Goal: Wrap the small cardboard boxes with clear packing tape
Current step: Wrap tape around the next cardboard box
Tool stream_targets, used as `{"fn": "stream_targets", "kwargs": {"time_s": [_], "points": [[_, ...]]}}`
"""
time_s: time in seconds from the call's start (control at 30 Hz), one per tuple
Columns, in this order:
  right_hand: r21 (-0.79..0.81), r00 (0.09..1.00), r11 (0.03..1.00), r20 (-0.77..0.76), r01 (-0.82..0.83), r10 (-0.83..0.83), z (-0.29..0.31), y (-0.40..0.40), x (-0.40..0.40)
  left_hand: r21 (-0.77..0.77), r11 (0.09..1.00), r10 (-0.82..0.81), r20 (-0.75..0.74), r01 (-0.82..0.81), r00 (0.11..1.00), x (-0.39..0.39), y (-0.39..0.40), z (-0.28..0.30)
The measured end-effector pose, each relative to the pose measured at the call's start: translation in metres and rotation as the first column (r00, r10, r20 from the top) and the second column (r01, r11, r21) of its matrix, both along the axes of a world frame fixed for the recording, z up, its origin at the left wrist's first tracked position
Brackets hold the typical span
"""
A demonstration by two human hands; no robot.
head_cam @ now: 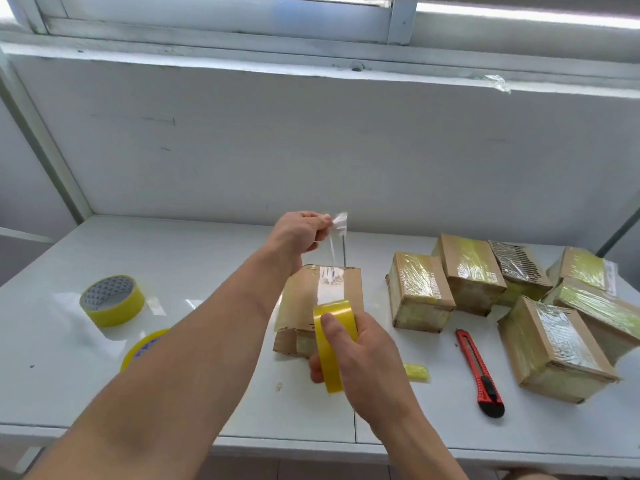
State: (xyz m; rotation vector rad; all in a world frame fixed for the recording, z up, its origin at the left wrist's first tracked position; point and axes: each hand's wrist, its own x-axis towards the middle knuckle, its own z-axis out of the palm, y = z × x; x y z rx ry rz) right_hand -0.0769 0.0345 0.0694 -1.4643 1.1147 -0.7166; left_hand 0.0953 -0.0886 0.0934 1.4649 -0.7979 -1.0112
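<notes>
Right hand (360,355) grips roll (334,344) at 6 o'clock of box (322,299), mid-surface (207,393). Left hand (299,233) pinches tape end (337,221) at 12, keeping strip taut for laying, I judge.

brown box (301,306) mid-table, clear tape strip (330,284) atop

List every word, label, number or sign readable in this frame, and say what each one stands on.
No text can be read with confidence.
Wrapped box: dark letters under the tape film, too blurred to read.
Tape roll standing at left: a repeating triangle pattern on the inner core, no legible words.
Flat tape roll behind the left forearm: blue marks, mostly hidden and unreadable.
Red utility knife: no marking visible.
</notes>
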Motion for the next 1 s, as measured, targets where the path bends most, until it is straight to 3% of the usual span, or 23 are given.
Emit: {"fn": "stream_targets", "kwargs": {"time_s": [0.27,0.57,0.7,0.77,0.93,1.0], "points": [[0.213,1.000,0.977,0.018,-0.010,0.007,0.024,-0.039,0.011,0.204,0.979,-0.076,0.219,0.031,0.973,0.020,-0.060,-0.052],[0.294,0.999,0.956,0.034,0.017,-0.028,0.028,-0.050,0.019,0.459,0.887,-0.140,0.156,0.054,0.978,0.024,-0.073,-0.087],[0.296,0.999,0.955,0.019,0.029,-0.036,0.023,-0.053,0.022,0.555,0.829,-0.233,0.229,0.070,0.945,0.025,-0.074,-0.087],[0.295,0.999,0.955,0.015,0.038,-0.044,0.021,-0.053,0.023,0.622,0.778,-0.371,0.340,0.089,0.864,0.027,-0.075,-0.083],[0.275,0.999,0.960,0.008,0.044,-0.048,0.021,-0.052,0.022,0.748,0.660,-0.658,0.530,0.070,0.535,0.031,-0.078,-0.065],[0.261,0.999,0.964,-0.006,0.051,-0.051,0.020,-0.052,0.021,0.725,0.688,-0.671,0.628,0.017,0.394,0.029,-0.079,-0.056]]}}
